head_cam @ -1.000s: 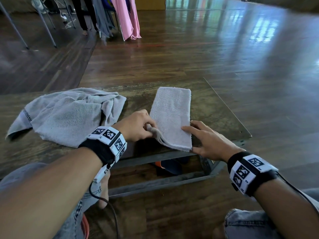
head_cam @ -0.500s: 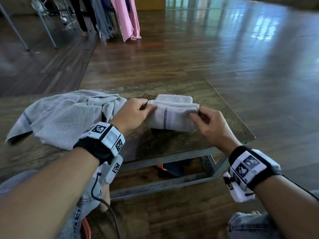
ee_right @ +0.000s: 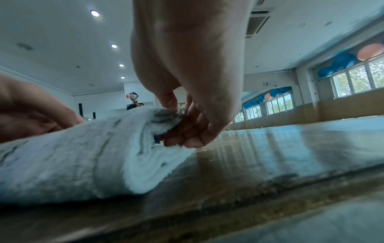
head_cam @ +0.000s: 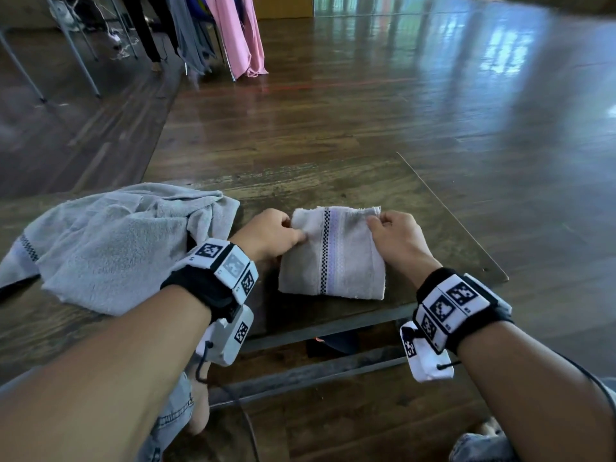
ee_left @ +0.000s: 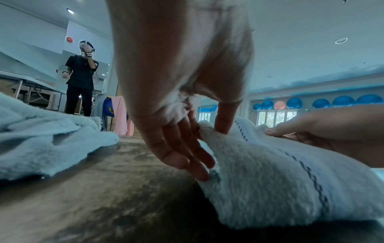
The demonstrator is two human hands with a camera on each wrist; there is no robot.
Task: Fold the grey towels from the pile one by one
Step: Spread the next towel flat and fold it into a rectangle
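Observation:
A grey towel [head_cam: 333, 258] with a checkered stripe lies folded over on the low wooden table [head_cam: 433, 228]; it also shows in the wrist views as the towel [ee_left: 280, 180] and the towel [ee_right: 72, 161]. My left hand [head_cam: 276, 233] pinches its far left corner, thumb on top in the left wrist view [ee_left: 207, 129]. My right hand [head_cam: 393, 233] pinches the far right corner [ee_right: 180, 121]. A heap of unfolded grey towels [head_cam: 110, 248] lies to the left on the table.
The table's right edge [head_cam: 466, 228] and front metal frame [head_cam: 316, 331] are close by. Clothes hang on a rack [head_cam: 233, 35] far back on the wooden floor. A person in black [ee_left: 80, 78] stands in the distance.
Both hands lifted the towel's near end and carried it away from me over the far end, halving its length. The striped side now faces up.

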